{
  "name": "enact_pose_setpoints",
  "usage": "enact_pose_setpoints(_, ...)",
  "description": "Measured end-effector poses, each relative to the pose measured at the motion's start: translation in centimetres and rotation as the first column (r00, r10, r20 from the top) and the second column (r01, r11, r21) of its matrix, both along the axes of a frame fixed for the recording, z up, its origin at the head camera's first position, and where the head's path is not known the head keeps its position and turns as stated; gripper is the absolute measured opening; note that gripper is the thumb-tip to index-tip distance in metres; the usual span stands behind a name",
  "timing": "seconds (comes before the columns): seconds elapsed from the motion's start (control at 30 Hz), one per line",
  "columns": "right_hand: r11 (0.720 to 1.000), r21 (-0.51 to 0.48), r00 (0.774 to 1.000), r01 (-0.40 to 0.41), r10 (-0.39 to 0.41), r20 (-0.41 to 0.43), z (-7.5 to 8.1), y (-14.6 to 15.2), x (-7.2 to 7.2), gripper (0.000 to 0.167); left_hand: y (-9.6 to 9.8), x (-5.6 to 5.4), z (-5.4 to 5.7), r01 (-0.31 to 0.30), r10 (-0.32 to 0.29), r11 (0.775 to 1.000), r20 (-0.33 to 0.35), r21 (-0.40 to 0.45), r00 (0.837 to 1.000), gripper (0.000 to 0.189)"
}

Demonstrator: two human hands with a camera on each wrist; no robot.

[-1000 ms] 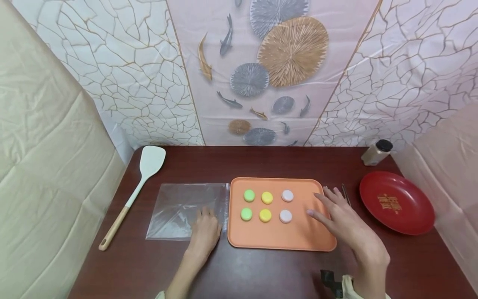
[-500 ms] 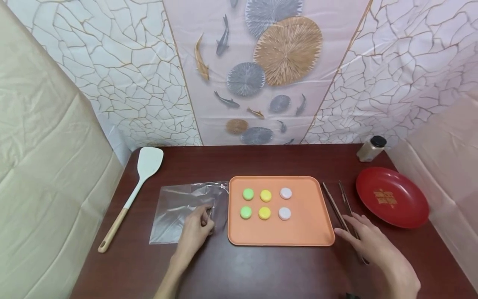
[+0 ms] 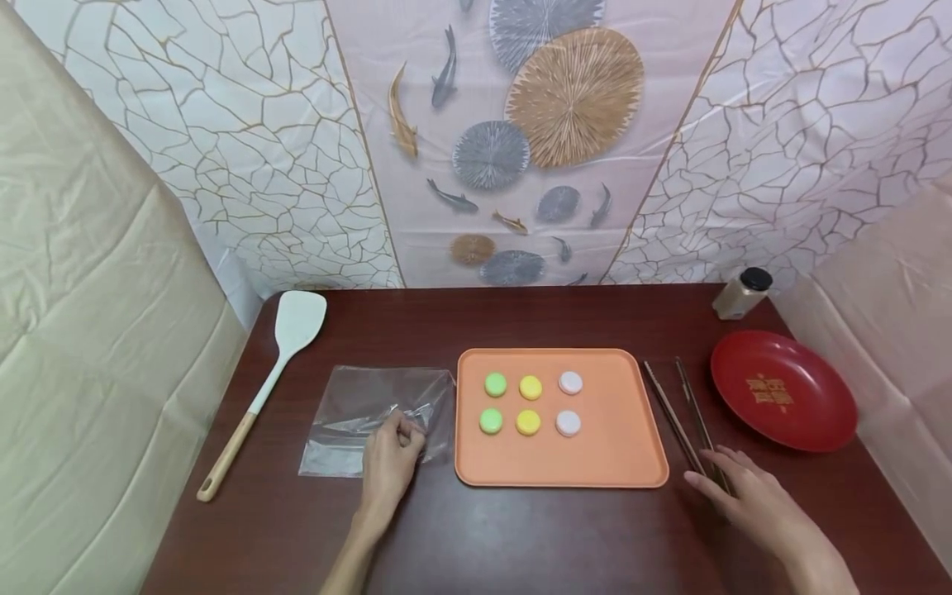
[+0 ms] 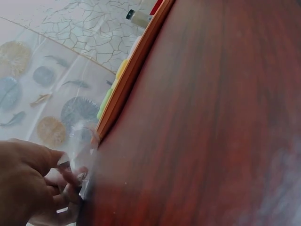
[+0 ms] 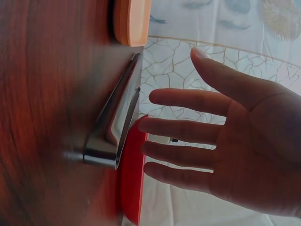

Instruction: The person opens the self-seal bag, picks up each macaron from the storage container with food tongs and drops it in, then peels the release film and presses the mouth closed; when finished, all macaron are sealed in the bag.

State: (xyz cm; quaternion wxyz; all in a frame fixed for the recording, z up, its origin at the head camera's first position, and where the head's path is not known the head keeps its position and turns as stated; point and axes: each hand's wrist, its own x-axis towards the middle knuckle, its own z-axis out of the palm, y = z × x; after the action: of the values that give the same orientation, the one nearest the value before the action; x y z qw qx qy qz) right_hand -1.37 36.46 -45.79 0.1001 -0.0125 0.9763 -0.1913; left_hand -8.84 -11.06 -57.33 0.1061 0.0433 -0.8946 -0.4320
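My left hand (image 3: 388,463) pinches the clear plastic bag (image 3: 353,388), which lies on the table left of the orange tray. In the left wrist view, thumb and fingers grip the bag's crinkled film (image 4: 83,146). My right hand (image 3: 762,508) hovers over the closed end of the metal tongs (image 3: 673,417), which lie between tray and red plate. In the right wrist view its fingers (image 5: 183,129) are straight and spread, apart from the tongs. On the tray (image 3: 617,459) sit two green macarons (image 3: 491,421), two yellow macarons (image 3: 528,422) and two pale macarons (image 3: 568,423) in two rows.
A white spatula (image 3: 297,326) with a wooden handle lies at the left. At the right is a red plate (image 3: 811,397) with gold characters; behind it, by the back edge, lies a black-capped jar (image 3: 736,299). Fabric walls (image 3: 111,314) enclose the table.
The right hand has moved from the tray's right side, right and nearer, to the tongs' closed end. The left hand has gone from resting on the bag to pinching it, and the film has bunched.
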Motion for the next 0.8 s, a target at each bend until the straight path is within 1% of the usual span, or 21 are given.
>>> enact_pose_setpoints(0.13,1.000,-0.001,1.000,0.001,-0.001,-0.008,0.0,0.0,0.0,0.058,-0.4,-0.5,-0.8,0.010,-0.010,1.000,0.031,0.006,0.999,0.017)
enact_pose_setpoints(0.17,1.000,-0.002,1.000,0.001,-0.001,-0.008,0.1,0.0,0.0,0.057,-0.5,-0.6,-0.8,0.017,-0.018,1.000,0.047,0.020,0.999,0.017)
enact_pose_setpoints(0.23,1.000,0.000,1.000,-0.005,0.005,-0.008,0.1,0.2,-0.1,0.056,-0.5,-0.3,0.2,0.029,-0.033,0.998,0.069,0.058,0.997,0.018)
enact_pose_setpoints(0.27,1.000,-0.001,1.000,-0.009,0.009,-0.014,0.1,0.3,-0.2,0.055,-0.7,-0.1,0.3,0.048,-0.052,0.996,0.054,0.073,0.997,0.017)
enact_pose_setpoints(0.33,1.000,0.010,1.000,-0.014,0.014,-0.013,0.0,0.5,-0.4,0.054,-0.8,0.4,1.6,0.077,-0.084,0.990,0.050,0.122,0.995,0.014)
enact_pose_setpoints(0.4,1.000,0.019,1.000,-0.018,0.018,-0.020,-0.2,0.6,-0.7,0.054,-0.8,1.0,2.8,0.116,-0.119,0.981,0.009,0.154,0.993,0.009)
enact_pose_setpoints(0.47,0.999,0.040,1.000,-0.014,0.015,-0.012,-0.5,0.8,-1.0,0.057,-0.8,1.3,3.4,0.159,-0.156,0.975,-0.036,0.153,0.987,0.010)
enact_pose_setpoints(0.5,0.999,0.049,1.000,-0.010,0.011,-0.002,-0.6,0.9,-1.2,0.059,-0.7,1.2,3.4,0.168,-0.162,0.975,-0.054,0.148,0.985,0.013)
enact_pose_setpoints(0.53,0.998,0.058,1.000,-0.004,0.003,0.018,-0.7,1.0,-1.3,0.063,-0.7,1.2,3.1,0.165,-0.157,0.977,-0.069,0.132,0.985,0.015)
enact_pose_setpoints(0.63,0.997,0.076,0.998,0.008,-0.014,0.067,-1.1,1.3,-1.7,0.071,-0.5,0.7,1.9,0.157,-0.148,0.985,-0.121,0.069,0.982,0.020)
enact_pose_setpoints(0.7,0.996,0.082,0.996,0.020,-0.027,0.085,-1.4,1.4,-1.9,0.077,-0.4,0.4,0.9,0.143,-0.135,0.989,-0.158,0.044,0.978,0.021)
enact_pose_setpoints(0.73,0.996,0.086,0.995,0.025,-0.033,0.090,-1.5,1.4,-2.0,0.080,-0.2,0.4,1.2,0.136,-0.130,0.990,-0.156,0.028,0.979,0.020)
enact_pose_setpoints(0.8,0.995,0.095,0.996,0.030,-0.038,0.084,-1.7,1.4,-2.1,0.083,0.1,0.4,1.1,0.129,-0.127,0.992,-0.168,0.005,0.978,0.019)
